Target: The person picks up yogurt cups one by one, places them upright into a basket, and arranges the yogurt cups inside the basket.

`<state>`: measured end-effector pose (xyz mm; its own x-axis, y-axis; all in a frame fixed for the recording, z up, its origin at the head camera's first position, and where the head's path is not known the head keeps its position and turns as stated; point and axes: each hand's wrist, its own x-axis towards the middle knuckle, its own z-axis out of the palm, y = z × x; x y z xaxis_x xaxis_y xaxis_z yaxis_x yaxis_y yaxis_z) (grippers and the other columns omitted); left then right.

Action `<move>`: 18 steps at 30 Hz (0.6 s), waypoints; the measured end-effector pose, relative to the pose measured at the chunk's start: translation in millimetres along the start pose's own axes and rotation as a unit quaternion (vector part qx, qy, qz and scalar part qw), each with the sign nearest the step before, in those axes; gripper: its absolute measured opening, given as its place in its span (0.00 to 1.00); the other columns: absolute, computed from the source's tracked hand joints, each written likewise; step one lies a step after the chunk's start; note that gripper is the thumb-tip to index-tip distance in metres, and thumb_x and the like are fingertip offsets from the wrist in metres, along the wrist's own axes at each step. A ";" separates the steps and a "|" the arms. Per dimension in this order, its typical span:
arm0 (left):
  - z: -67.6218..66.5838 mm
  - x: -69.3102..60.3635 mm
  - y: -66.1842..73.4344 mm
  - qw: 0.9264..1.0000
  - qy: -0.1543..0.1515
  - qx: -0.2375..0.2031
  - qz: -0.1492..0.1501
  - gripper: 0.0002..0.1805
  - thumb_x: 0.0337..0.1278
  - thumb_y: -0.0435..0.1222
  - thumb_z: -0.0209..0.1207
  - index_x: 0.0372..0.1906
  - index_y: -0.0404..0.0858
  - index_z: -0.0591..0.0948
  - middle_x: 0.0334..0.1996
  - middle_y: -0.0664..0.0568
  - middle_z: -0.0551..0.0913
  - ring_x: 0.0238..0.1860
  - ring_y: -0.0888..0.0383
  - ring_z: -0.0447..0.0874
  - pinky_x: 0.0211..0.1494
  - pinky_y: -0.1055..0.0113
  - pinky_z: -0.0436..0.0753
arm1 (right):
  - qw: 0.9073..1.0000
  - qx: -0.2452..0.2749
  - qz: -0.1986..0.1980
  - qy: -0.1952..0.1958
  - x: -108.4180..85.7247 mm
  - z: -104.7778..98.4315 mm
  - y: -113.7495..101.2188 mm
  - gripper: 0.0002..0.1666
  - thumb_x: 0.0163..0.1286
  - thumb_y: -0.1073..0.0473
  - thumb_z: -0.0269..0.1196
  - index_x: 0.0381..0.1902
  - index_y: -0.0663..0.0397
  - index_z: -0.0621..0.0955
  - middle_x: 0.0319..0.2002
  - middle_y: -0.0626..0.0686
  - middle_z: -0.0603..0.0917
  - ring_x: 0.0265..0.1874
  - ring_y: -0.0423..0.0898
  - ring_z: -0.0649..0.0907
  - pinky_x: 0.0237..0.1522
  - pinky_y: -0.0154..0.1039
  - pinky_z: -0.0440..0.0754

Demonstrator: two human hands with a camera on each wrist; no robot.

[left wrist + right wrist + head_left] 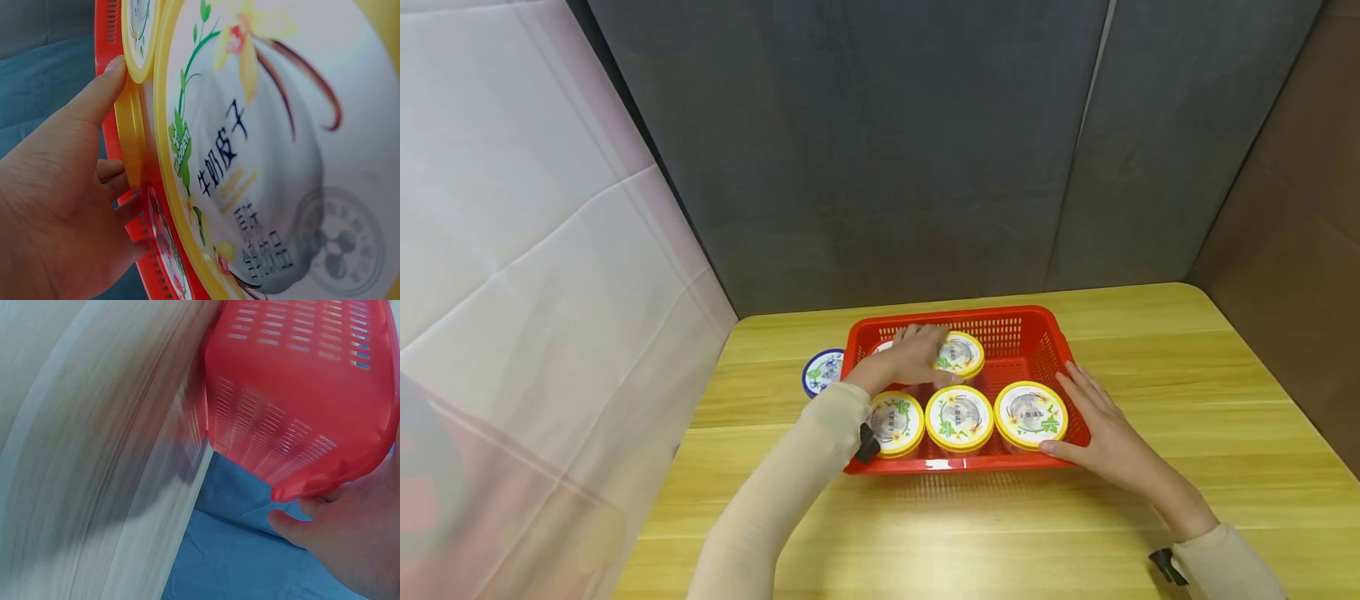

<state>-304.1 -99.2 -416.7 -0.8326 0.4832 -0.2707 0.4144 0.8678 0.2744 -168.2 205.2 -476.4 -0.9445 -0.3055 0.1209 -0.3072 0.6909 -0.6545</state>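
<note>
Inside a red plastic basket [951,464], my left hand [906,360] grips a yellow-lidded tub [962,353] in the back row, thumb against the lid's rim. Part of another white-lidded tub [883,346] shows behind that wrist. Along the basket's front stand three more yellow-lidded tubs: left [897,422], middle [958,418] and right [1031,414]. My right hand [1108,437] rests at the basket's right front corner, fingers extended along the side rim and thumb by the front rim. In the right wrist view, its fingers [290,528] are partly hidden by the basket's rim.
A blue-rimmed tub [823,372] stands on the wooden table [1157,383], left of the basket. Behind the table rises a dark grey panel [865,167]. White sheeting [550,208] hangs on the left, and a brown panel [1292,225] is on the right.
</note>
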 end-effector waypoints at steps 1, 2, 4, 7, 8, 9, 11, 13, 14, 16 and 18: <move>-0.3 -0.3 0.4 1.000 -0.001 0.000 -0.001 0.56 0.50 0.64 0.63 0.79 0.46 0.51 0.78 0.50 0.56 0.76 0.45 0.54 0.82 0.42 0.46 | 1.000 0.000 0.000 0.000 0.0 0.0 0.1 0.64 0.55 0.36 0.72 0.79 0.51 0.52 0.81 0.55 0.44 0.79 0.62 0.45 0.64 0.80 0.55; -0.5 -0.4 0.7 1.000 -0.002 0.000 -0.003 0.57 0.50 0.65 0.63 0.79 0.46 0.51 0.79 0.50 0.56 0.76 0.45 0.54 0.82 0.42 0.46 | 1.000 0.000 0.000 0.000 0.2 0.2 0.2 0.64 0.55 0.36 0.72 0.79 0.51 0.52 0.81 0.55 0.44 0.80 0.62 0.45 0.64 0.80 0.55; -0.5 -0.4 1.3 1.000 -0.002 -0.001 -0.004 0.57 0.50 0.65 0.63 0.79 0.45 0.52 0.78 0.49 0.56 0.76 0.44 0.54 0.82 0.42 0.46 | 1.000 0.000 0.001 0.000 0.6 0.5 0.7 0.64 0.55 0.35 0.72 0.79 0.51 0.52 0.81 0.55 0.44 0.79 0.62 0.45 0.64 0.80 0.55; -0.3 0.1 2.4 1.000 -0.002 0.004 -0.009 0.57 0.49 0.65 0.64 0.79 0.45 0.52 0.78 0.50 0.56 0.76 0.45 0.54 0.82 0.42 0.47 | 1.000 0.000 0.003 -0.001 1.4 1.0 1.9 0.65 0.55 0.35 0.71 0.79 0.51 0.52 0.81 0.55 0.44 0.80 0.62 0.45 0.64 0.80 0.55; -0.3 0.3 2.7 1.000 -0.001 0.006 -0.011 0.58 0.48 0.65 0.64 0.79 0.45 0.52 0.78 0.50 0.56 0.76 0.45 0.54 0.82 0.43 0.47 | 1.000 -0.001 0.004 -0.001 1.6 1.1 2.2 0.65 0.55 0.34 0.71 0.79 0.50 0.52 0.81 0.55 0.44 0.80 0.62 0.45 0.64 0.80 0.55; -0.2 0.6 3.0 1.000 -0.001 0.009 -0.012 0.58 0.48 0.65 0.64 0.79 0.45 0.52 0.78 0.50 0.56 0.76 0.45 0.54 0.82 0.43 0.47 | 1.000 -0.002 0.004 -0.002 1.9 1.2 2.3 0.65 0.55 0.34 0.71 0.79 0.50 0.52 0.81 0.55 0.44 0.80 0.62 0.45 0.64 0.80 0.55; -0.4 0.7 3.4 1.000 -0.002 0.012 -0.015 0.58 0.48 0.64 0.64 0.79 0.45 0.52 0.79 0.50 0.56 0.77 0.45 0.53 0.82 0.43 0.47 | 1.000 -0.002 0.004 -0.001 2.4 1.4 2.6 0.65 0.55 0.34 0.71 0.79 0.51 0.52 0.81 0.55 0.44 0.80 0.62 0.45 0.64 0.80 0.55; -0.6 0.6 3.7 1.000 -0.002 0.011 -0.014 0.58 0.48 0.65 0.64 0.79 0.45 0.52 0.79 0.50 0.56 0.77 0.45 0.53 0.82 0.43 0.47 | 1.000 -0.002 0.004 -0.001 2.8 1.4 2.5 0.65 0.55 0.34 0.71 0.79 0.51 0.52 0.81 0.55 0.44 0.80 0.61 0.45 0.64 0.80 0.55; -0.6 0.6 3.6 1.000 -0.002 0.010 -0.013 0.58 0.48 0.65 0.64 0.79 0.45 0.52 0.79 0.50 0.56 0.77 0.45 0.53 0.82 0.43 0.47 | 1.000 -0.002 0.004 -0.002 2.9 1.4 2.4 0.65 0.55 0.34 0.71 0.79 0.51 0.52 0.81 0.55 0.44 0.80 0.62 0.45 0.64 0.80 0.55; -1.1 0.0 3.7 1.000 -0.003 0.007 -0.009 0.57 0.49 0.64 0.63 0.79 0.44 0.52 0.79 0.50 0.56 0.77 0.45 0.53 0.82 0.43 0.46 | 1.000 -0.002 0.004 -0.002 3.0 1.3 2.6 0.65 0.55 0.34 0.71 0.79 0.51 0.52 0.81 0.55 0.44 0.80 0.62 0.45 0.63 0.80 0.55; -1.8 -0.7 4.1 1.000 -0.002 0.006 -0.006 0.57 0.50 0.65 0.63 0.79 0.44 0.52 0.79 0.49 0.56 0.76 0.45 0.53 0.82 0.43 0.46 | 1.000 -0.002 0.004 -0.003 3.0 1.2 2.8 0.65 0.55 0.34 0.71 0.79 0.51 0.52 0.81 0.55 0.44 0.80 0.62 0.45 0.63 0.80 0.56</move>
<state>-302.5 -96.2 -413.8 -0.8361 0.4736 -0.2769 0.4095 0.8746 0.2596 -171.7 205.4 -478.7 -0.9464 -0.3036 0.1101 -0.2992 0.6959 -0.6529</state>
